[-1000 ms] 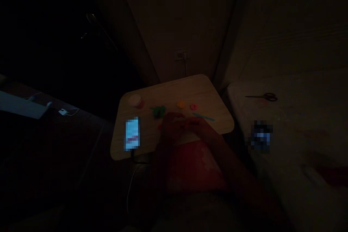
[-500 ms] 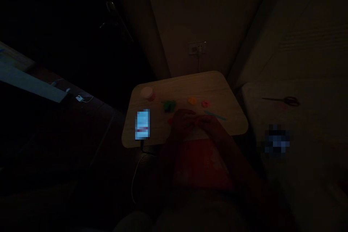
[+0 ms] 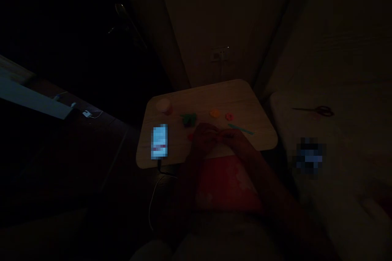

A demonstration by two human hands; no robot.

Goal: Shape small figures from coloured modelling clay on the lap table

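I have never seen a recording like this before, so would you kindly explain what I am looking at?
There is no machine here: a person works with a bare left hand and right hand. The view comes from one camera worn on the head, looking forward and down.

On the small table are a tub, a green piece, an orange piece, a pink piece, a blue-green stick and a bright, pixelated rectangle. A red piece shows beside the left hand.

The hands meet near the table's front edge; it is too dark to tell what they hold.
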